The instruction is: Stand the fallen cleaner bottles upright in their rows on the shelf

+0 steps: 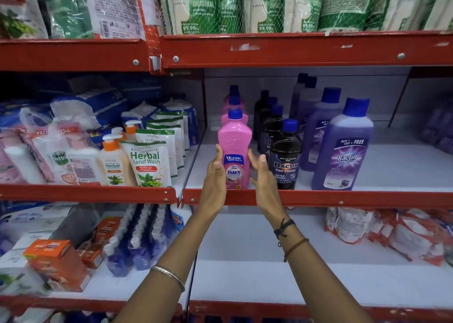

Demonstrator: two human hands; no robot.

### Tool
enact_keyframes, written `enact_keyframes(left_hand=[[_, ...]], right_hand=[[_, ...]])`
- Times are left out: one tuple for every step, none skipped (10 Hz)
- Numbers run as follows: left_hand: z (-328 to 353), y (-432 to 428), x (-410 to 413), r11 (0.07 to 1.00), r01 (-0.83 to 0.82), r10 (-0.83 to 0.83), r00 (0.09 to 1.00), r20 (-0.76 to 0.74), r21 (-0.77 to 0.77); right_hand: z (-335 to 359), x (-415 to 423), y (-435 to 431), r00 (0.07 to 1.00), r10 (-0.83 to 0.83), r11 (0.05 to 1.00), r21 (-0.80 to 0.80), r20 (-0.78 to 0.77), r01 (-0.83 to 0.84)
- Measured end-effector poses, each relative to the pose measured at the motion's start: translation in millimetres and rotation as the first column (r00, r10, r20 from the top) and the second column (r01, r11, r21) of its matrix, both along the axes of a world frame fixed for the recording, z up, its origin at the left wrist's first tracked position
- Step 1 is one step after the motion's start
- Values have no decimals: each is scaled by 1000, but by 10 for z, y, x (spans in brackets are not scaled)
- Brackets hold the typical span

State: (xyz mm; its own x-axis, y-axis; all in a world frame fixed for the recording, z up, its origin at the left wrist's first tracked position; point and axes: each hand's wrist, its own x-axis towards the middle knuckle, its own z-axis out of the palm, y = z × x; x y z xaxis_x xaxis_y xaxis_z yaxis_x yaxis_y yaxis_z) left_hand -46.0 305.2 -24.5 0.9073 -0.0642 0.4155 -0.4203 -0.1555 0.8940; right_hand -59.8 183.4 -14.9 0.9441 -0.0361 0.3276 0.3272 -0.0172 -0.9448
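Left hand point(215, 175), right hand point(263, 178): grip open, palms either side of pink bottle point(234, 151), fingers at most brushing it, nothing held. Pink bottle: upright, front of its row, at shelf point(392, 173) edge. Black bottles point(284, 156), purple bottles point(343, 146): upright in rows behind and right. Fallen bottles: none visible; task looks nearly complete, far right blurred

A: The light is bright and even, from above; the white shelf board point(392, 165) shines pale, with only soft shadows behind the bottles.

B: And the sharpness?

A: The pink plastic bottle with blue cap point(234, 148) in the centre is clear. The orange cardboard box point(55, 263) at lower left is blurred, and the red metal shelf rails point(294, 50) bend toward the edges.
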Motion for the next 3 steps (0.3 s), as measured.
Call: enact_keyframes(left_hand=[[4, 1, -42, 1000, -10, 10, 1000, 3, 9], [47, 22, -88, 999, -7, 8, 1000, -21, 37], [65, -2, -170, 998, -64, 64, 998, 4, 15]], right_hand=[[3, -63, 24, 1000, -19, 1000, -23, 16, 20], [37, -89, 60, 1000, -15, 1000, -22, -13, 14], [25, -157, 24, 993, -116, 993, -2, 31, 116]])
